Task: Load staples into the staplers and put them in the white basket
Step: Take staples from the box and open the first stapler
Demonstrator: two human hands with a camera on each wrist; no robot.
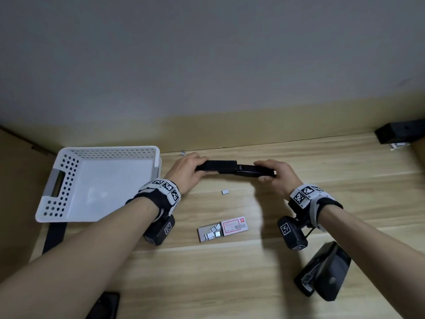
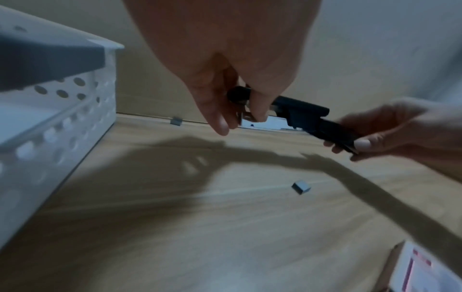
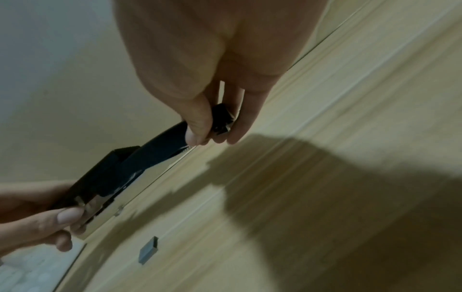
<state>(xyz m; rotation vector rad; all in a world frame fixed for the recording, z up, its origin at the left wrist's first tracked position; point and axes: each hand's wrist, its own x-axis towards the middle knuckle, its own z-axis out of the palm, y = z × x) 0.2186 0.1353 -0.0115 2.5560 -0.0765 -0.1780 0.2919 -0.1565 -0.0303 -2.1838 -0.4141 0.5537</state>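
The wooden worktop (image 1: pixel 253 261) runs back to a plain wall. On its left side sits the white basket (image 1: pixel 69 171), a perforated tray with a grey handle opening on its near-left wall; nothing shows on its floor.

A second black stapler (image 1: pixel 322 276) lies on the worktop at the near right, its long axis slanting from near-left to far-right, well apart from both hands.

The black stapler (image 1: pixel 234 169) being handled is held above the worktop, just right of the basket's far corner. It is swung open nearly flat, so its long axis runs left to right across the view, one half toward each hand and the hinge about midway between them. The left hand (image 1: pixel 187 172) grips the left end, thumb and fingers curled round it; in the left wrist view metal parts show under those fingers. The right hand (image 1: pixel 274 178) pinches the right end between thumb and fingers.

Nearer the person, between the two forearms, lies an opened staple box (image 1: pixel 234 225) with a pink label, its tray slid out to the left and holding loose blocks of staples (image 1: pixel 212 233).

A single small staple block (image 1: pixel 225 192) lies on the worktop just below the held stapler. Another tiny one (image 1: pixel 183 153) lies by the wall.
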